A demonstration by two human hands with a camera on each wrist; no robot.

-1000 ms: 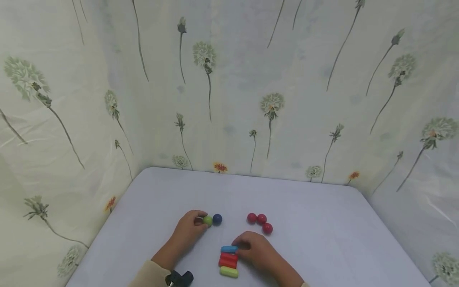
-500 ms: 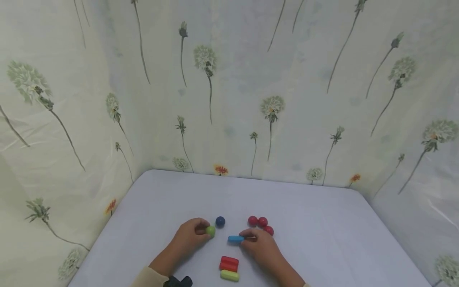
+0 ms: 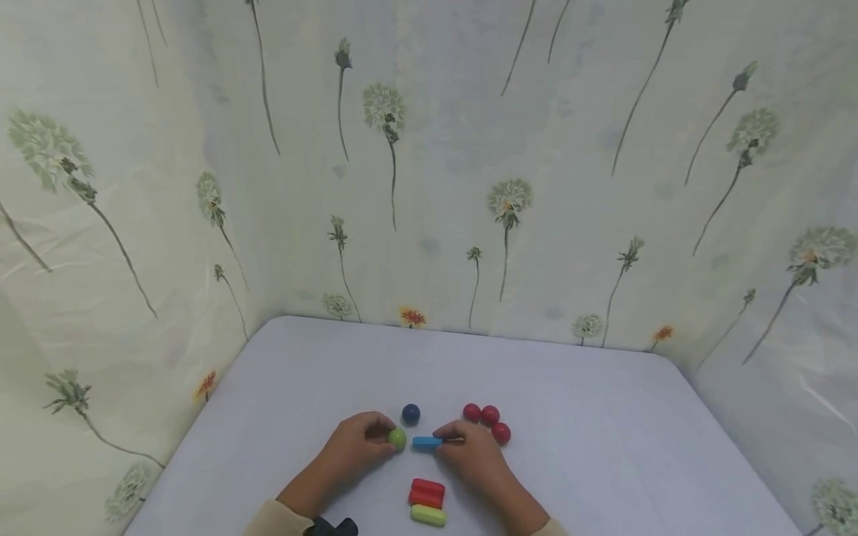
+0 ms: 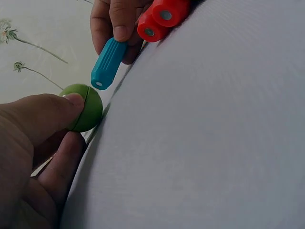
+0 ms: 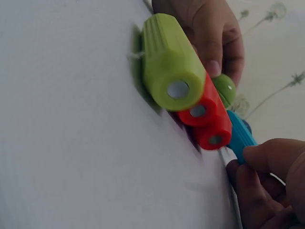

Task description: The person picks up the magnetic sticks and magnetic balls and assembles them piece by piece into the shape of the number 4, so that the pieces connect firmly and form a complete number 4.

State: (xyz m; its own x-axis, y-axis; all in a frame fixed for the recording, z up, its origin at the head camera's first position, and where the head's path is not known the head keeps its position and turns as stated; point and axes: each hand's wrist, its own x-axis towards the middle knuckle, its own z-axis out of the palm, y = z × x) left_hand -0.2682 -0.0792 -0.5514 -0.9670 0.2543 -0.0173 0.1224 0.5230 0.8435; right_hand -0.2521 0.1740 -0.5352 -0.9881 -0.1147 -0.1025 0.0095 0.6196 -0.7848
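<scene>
My left hand pinches a green ball between thumb and fingers. In my right hand is a blue magnetic stick, pinched at its right end, its free end pointing at the ball. A small gap separates the two in the head view. The left wrist view shows a silvery spot on the free tip of the blue stick. Nearer me lie red sticks side by side, with a yellow-green stick along their near side. Silvery discs show in their ends in the right wrist view.
A dark blue ball sits just beyond the green one. Three red balls are grouped beyond my right hand. The white table ends at a flower-patterned curtain at the back and sides.
My left hand has drawn the green ball nearer me and right, away from the dark blue ball. The blue stick has left the row of sticks and moved beside the green ball.
</scene>
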